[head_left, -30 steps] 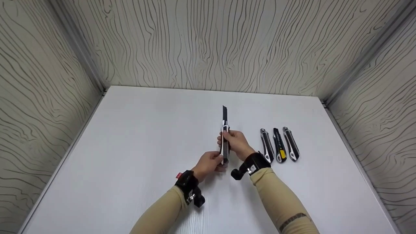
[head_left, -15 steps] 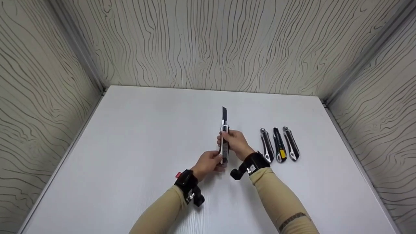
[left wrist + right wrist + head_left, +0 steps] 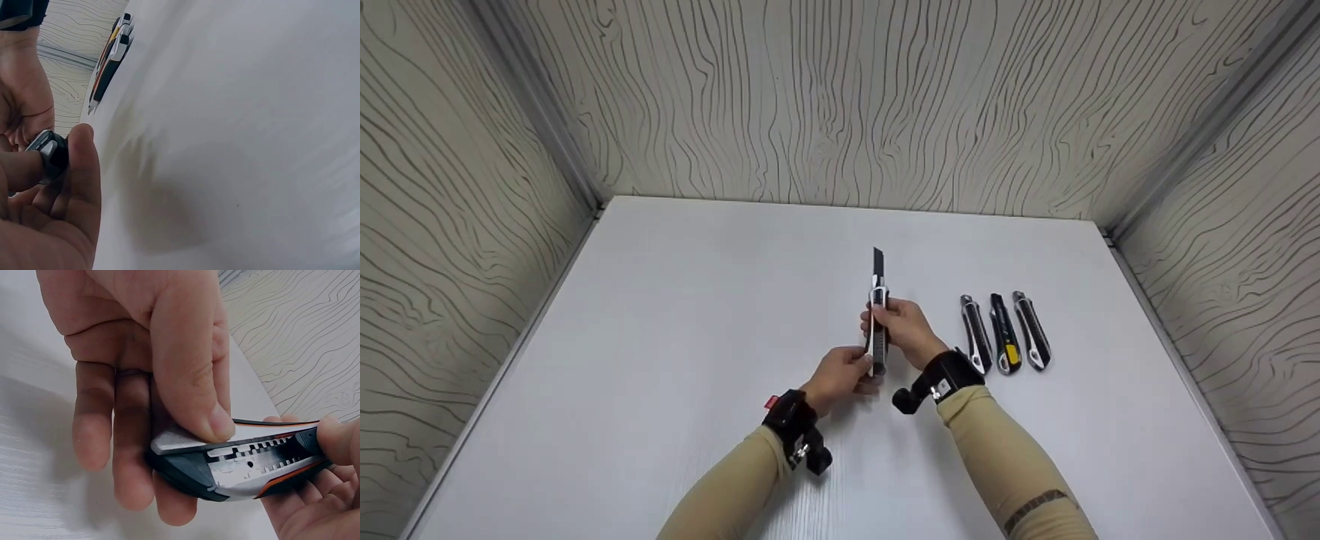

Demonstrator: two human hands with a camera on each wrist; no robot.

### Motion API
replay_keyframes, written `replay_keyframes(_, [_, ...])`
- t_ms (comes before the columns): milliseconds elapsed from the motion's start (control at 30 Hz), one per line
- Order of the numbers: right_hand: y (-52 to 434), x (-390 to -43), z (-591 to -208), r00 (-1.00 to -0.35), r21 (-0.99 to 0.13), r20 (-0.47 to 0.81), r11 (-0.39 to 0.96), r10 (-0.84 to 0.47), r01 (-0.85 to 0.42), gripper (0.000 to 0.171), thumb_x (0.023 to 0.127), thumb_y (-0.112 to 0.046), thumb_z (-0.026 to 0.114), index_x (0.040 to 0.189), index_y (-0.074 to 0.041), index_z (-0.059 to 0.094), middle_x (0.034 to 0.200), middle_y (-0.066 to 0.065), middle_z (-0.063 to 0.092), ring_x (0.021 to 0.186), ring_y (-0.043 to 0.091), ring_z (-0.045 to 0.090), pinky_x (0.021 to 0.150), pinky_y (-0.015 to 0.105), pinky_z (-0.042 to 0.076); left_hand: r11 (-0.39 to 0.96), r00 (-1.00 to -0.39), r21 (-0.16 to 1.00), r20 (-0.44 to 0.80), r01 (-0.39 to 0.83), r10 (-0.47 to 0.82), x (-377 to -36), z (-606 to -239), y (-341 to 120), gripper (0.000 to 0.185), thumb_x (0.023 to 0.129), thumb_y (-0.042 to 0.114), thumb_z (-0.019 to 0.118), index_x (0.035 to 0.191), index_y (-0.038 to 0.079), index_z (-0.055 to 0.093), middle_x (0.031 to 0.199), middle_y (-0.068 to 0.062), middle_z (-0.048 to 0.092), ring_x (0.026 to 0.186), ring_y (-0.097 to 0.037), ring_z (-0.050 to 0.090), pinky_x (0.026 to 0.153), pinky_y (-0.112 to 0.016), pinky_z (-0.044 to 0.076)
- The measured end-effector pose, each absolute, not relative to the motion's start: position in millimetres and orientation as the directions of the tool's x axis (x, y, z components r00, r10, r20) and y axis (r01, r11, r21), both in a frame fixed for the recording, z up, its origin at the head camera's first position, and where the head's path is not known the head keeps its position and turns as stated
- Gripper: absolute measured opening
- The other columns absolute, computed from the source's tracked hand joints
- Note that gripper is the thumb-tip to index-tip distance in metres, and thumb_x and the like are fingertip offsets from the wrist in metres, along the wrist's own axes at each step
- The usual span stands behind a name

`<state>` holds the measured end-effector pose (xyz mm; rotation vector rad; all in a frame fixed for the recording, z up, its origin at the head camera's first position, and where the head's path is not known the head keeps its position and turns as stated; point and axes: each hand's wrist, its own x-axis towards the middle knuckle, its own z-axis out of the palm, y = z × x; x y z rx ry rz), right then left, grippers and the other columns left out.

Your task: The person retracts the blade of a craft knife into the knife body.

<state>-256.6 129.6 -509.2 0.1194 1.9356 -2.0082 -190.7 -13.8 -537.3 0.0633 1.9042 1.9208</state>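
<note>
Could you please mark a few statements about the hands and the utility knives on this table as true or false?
1. Both hands hold the same utility knife. True: the right hand grips its body and the left hand pinches its rear end.
2. The held knife's blade is fully retracted. False: a dark blade sticks out, pointing away from the person.
3. Three more knives lie side by side on the white table, right of the hands. True.
4. The left hand rests flat on the table. False: its fingers curl around the knife's end.
5. One of the lying knives has a yellow part. True.
</note>
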Motion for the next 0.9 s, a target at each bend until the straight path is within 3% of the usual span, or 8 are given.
replay_keyframes(200, [129.0,-256.5,-508.4,-0.934,-0.952,-0.299,-0.013,-0.194,0.307,0.034,0.101,-0.008,0.048,0.126,0.016,0.048,0.104,0.018,0.067,0.084,0.013,0.068,0.083,0.03,0.059,0.05,-0.903,0.961,-0.273,-0.272,0.33,-191.8,-537.4,-14.0,0.028,0.101,0.008,0.045,0.118,-0.009,0.058,0.105,-0.022,0.069,0.092,-0.031,0.071,0.08,-0.038,0.061])
replay_keyframes(700, [130.3,-256.4,-510.4,-0.934,-0.954,-0.29,-0.011,-0.21,0.299,0.035,0.101,-0.005,0.048,0.128,0.017,0.045,0.096,0.009,0.067,0.083,0.011,0.067,0.082,0.028,0.058,0.034,-0.901,0.957,-0.282,-0.287,0.331,-192.3,-539.9,-13.6,0.027,0.101,0.009,0.045,0.117,-0.008,0.059,0.106,-0.026,0.067,0.085,-0.024,0.07,0.08,-0.038,0.061])
replay_keyframes(900, [130.3,-256.3,-510.4,-0.933,-0.955,-0.286,-0.012,-0.217,0.296,0.036,0.1,-0.003,0.047,0.129,0.017,0.043,0.102,0.014,0.067,0.083,0.011,0.067,0.082,0.027,0.058,0.039,-0.9,0.954,-0.294,-0.297,0.323,-192.7,-538.3,-14.4,0.028,0.101,0.01,0.045,0.119,-0.007,0.059,0.104,-0.02,0.069,0.09,-0.028,0.071,0.081,-0.037,0.061])
